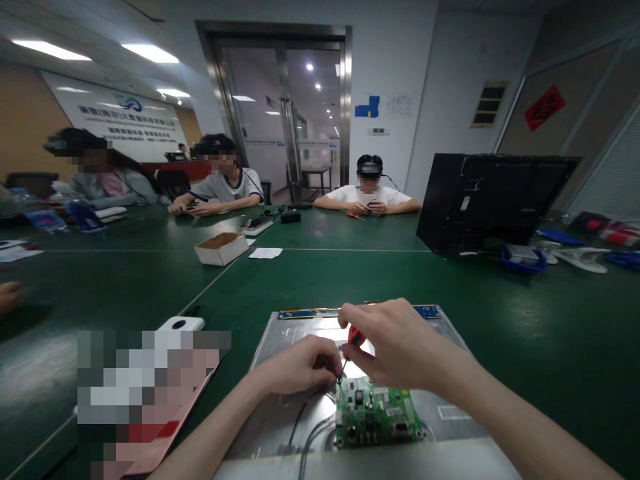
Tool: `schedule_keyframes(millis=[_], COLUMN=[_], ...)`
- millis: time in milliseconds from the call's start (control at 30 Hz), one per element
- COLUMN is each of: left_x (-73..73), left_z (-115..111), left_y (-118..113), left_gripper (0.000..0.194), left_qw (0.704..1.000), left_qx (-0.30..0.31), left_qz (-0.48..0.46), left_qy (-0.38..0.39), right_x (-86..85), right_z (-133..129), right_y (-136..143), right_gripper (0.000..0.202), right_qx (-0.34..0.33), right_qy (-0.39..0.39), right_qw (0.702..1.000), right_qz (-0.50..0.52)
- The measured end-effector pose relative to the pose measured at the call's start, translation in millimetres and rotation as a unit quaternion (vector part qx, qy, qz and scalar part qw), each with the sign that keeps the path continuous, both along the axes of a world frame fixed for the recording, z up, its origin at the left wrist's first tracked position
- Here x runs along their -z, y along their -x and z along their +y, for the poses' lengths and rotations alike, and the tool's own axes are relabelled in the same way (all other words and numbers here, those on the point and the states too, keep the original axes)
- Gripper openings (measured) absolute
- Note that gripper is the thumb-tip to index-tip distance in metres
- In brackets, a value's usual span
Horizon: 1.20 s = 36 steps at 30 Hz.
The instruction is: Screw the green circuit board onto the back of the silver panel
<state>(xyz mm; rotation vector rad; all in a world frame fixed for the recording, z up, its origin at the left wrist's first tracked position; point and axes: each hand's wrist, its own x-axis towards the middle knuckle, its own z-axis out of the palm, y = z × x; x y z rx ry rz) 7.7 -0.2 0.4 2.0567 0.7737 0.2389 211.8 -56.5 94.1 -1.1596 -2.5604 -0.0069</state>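
My right hand (395, 340) grips a red and black screwdriver (356, 335), its shaft slanting down to the upper left corner of a green circuit board (377, 413). Beside the shaft's lower end, my left hand (305, 363) has thumb and fingertips pinched together. Whatever may be between those fingertips is too small to make out. The board lies on the metal back of a flat display panel (450, 383), which has a narrow blue circuit strip (430, 311) along its far edge. Dark cables (303, 420) run over the metal, left of the board.
On the green table (380, 277) stand an open white box (223, 252) and a large black monitor (490, 200). A blue tray (523, 260) lies near the monitor. To the left is a white device (187, 324), partly blurred out. Several people sit beyond; another person's hand (9, 297) shows left.
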Motion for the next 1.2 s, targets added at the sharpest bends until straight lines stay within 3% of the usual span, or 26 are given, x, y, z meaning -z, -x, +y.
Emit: schedule_keyframes(millis=[300, 567, 833, 1200], left_x=[-3.8, -1.9, 2.8, -2.0], left_z=[-2.2, -1.3, 0.5, -0.7], left_y=[-2.1, -1.7, -0.4, -2.0], left_gripper=[0.016, 0.014, 0.016, 0.016], left_qw=[1.0, 1.0, 1.0, 1.0], left_qx=[-0.005, -0.011, -0.002, 0.0], left_qz=[-0.017, -0.001, -0.016, -0.011], left_qy=[0.01, -0.002, -0.002, -0.005], right_x=[1.1, -2.9, 1.3, -2.6], right_z=[2.0, -1.5, 1.8, -1.7], right_y=[2.2, 0.8, 4.6, 2.0], right_gripper=[0.021, 0.015, 0.014, 0.018], right_qx=[0.016, -0.017, -0.008, -0.009], right_qy=[-0.01, 0.018, -0.002, 0.014], right_qw=[1.0, 1.0, 1.0, 1.0], right_qz=[-0.012, 0.016, 0.003, 0.001])
